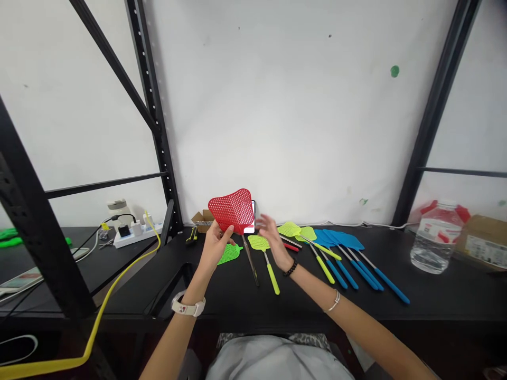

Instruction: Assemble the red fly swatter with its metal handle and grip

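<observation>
My left hand (216, 247) is closed on the base of a red fly swatter head (233, 210) and holds it upright above the black table (396, 311). My right hand (273, 237) hovers just right of it, fingers spread and blurred, with nothing in it. Below the hands lie a green swatter head (229, 254), a thin metal rod (250, 261) and a yellow-green swatter (266, 261). A red handle (291, 246) peeks out beside my right wrist.
To the right, yellow-green swatters (304, 237) and several blue swatters (348, 258) lie fanned out. A water bottle (433, 237) and a cardboard box (483, 240) stand far right. A power strip (134, 232), yellow cable (119, 279) and black shelf posts (158, 121) are at the left.
</observation>
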Demonstrator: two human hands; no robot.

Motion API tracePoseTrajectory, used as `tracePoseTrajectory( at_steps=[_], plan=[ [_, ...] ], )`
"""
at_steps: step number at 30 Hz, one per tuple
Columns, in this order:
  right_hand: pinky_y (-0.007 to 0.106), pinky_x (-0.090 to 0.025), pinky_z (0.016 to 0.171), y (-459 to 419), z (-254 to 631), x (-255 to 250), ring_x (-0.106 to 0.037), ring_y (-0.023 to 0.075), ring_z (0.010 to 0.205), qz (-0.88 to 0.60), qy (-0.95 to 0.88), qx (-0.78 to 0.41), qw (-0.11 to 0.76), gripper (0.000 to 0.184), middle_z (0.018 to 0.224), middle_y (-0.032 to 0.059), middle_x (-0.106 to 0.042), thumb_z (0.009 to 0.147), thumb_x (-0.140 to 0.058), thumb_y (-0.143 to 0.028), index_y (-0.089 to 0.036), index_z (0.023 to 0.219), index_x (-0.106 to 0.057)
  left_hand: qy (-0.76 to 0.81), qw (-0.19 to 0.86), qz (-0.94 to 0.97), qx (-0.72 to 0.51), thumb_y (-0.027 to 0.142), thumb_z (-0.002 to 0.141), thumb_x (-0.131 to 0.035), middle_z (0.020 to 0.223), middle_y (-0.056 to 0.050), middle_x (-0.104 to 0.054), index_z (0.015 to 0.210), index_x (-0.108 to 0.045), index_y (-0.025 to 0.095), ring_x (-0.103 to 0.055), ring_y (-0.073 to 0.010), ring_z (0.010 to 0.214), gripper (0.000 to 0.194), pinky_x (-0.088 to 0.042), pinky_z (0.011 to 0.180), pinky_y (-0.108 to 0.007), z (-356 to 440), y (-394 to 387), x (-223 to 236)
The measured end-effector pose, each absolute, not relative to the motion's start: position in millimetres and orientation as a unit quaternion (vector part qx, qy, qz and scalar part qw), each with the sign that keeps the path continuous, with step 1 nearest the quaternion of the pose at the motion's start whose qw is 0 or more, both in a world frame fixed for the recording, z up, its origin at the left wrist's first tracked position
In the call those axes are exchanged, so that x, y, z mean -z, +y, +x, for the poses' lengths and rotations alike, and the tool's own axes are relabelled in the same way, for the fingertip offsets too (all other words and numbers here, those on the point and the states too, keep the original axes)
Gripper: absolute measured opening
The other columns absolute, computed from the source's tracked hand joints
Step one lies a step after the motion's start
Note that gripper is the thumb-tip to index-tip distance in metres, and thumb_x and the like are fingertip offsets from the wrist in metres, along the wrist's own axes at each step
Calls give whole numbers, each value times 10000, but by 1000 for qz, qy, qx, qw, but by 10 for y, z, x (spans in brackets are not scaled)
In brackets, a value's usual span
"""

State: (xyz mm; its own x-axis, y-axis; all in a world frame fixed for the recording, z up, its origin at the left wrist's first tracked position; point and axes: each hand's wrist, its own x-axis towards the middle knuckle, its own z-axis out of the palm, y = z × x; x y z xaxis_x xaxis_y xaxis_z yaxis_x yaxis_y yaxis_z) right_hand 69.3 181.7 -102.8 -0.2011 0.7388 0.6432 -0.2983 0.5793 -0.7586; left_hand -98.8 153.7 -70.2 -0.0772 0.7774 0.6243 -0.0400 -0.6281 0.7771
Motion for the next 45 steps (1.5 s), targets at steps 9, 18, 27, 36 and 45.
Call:
tracePoseTrajectory(
  at_steps=[9, 18, 27, 36, 45],
  plan=[
    [270, -376, 733, 1487, 620, -433, -533, 149, 886, -236, -837, 64, 489, 334, 1012, 42, -597, 907, -414, -442, -194, 1079, -558, 302, 305, 618, -659, 389, 720, -640, 831, -25, -580, 996, -504, 171, -550, -98, 615, 377, -487, 436, -175, -917, 1469, 659],
    [282, -249, 564, 1583, 224, -440, -487, 142, 553, -396, -809, 287, 326, 611, 554, 60, -545, 968, -235, -443, -129, 626, -631, 279, 314, 633, -650, 401, 729, -630, 854, -38, -577, 1017, -490, 172, -541, -109, 641, 394, -491, 446, -187, -847, 1477, 709],
    [297, -230, 553, 1813, 250, -287, -493, 137, 523, -357, -797, 332, 356, 690, 559, 89, -589, 982, -134, -389, -113, 604, -642, 315, 335, 647, -609, 444, 754, -588, 857, -62, -616, 1017, -528, 151, -578, -150, 719, 398, -494, 492, -210, -862, 1494, 710],
    [292, -243, 578, 1876, 195, -229, -509, 144, 544, -362, -798, 328, 354, 659, 565, 83, -593, 981, -158, -364, -118, 610, -644, 352, 402, 779, -328, 450, 771, -578, 946, -93, -662, 988, -576, 161, -608, -196, 916, 362, -457, 825, -311, -896, 1566, 917],
    [300, -259, 601, 1929, 188, -182, -505, 137, 545, -370, -789, 325, 368, 629, 574, 86, -598, 975, -193, -355, -112, 625, -655, 262, 535, 741, -312, 547, 827, -428, 793, -112, -652, 931, -561, 120, -613, -163, 710, 459, -446, 686, -266, -689, 1627, 1137]
  ],
)
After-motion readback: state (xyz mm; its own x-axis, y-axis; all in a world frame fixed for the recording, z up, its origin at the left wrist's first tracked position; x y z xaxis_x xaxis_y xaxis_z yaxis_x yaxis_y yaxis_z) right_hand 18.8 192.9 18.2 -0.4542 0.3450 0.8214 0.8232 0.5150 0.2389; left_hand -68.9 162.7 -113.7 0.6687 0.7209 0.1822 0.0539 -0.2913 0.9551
